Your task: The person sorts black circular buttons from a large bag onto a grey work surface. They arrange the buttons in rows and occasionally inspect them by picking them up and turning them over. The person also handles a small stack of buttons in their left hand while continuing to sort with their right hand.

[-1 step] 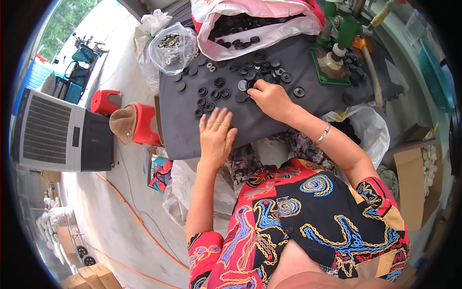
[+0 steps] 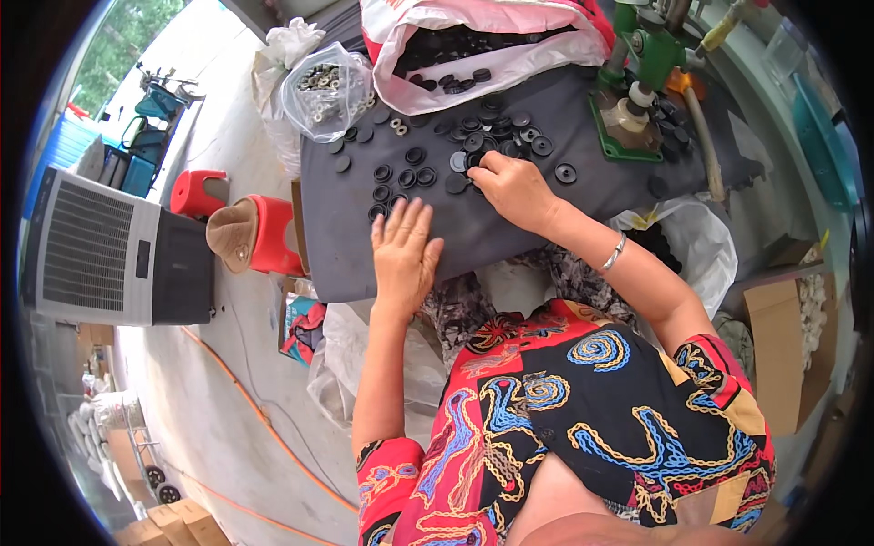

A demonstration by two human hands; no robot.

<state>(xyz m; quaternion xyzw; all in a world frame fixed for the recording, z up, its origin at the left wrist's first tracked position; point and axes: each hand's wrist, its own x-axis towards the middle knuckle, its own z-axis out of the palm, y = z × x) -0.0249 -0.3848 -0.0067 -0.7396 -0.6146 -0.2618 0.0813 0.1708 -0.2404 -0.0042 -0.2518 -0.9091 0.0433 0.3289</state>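
My left hand (image 2: 405, 255) hovers or rests low at the table's left part, palm down with its fingers apart. Its fingertips are just by a cluster of black ring-shaped caps (image 2: 382, 171). My right hand (image 2: 513, 193) is closed in a pinch at the near edge of a loose pile of black round discs (image 2: 530, 134). A small black disc (image 2: 472, 159) shows at its fingertips, partly hidden by them. Left of those fingers lie a greyish disc (image 2: 458, 161) and a flat dark disc (image 2: 456, 184). A single wheel-like disc (image 2: 566, 173) lies apart to the right.
On the dark cloth-covered table (image 2: 337, 255) a large open sack (image 2: 387, 82) of black parts stands at the back. Beside it is a clear bag (image 2: 319, 114) of small metal rings. A green hand press (image 2: 628, 127) and a hammer (image 2: 706, 136) are at the right.
My left hand has shifted slightly to the left and toward the black caps. The right hand has hardly moved.
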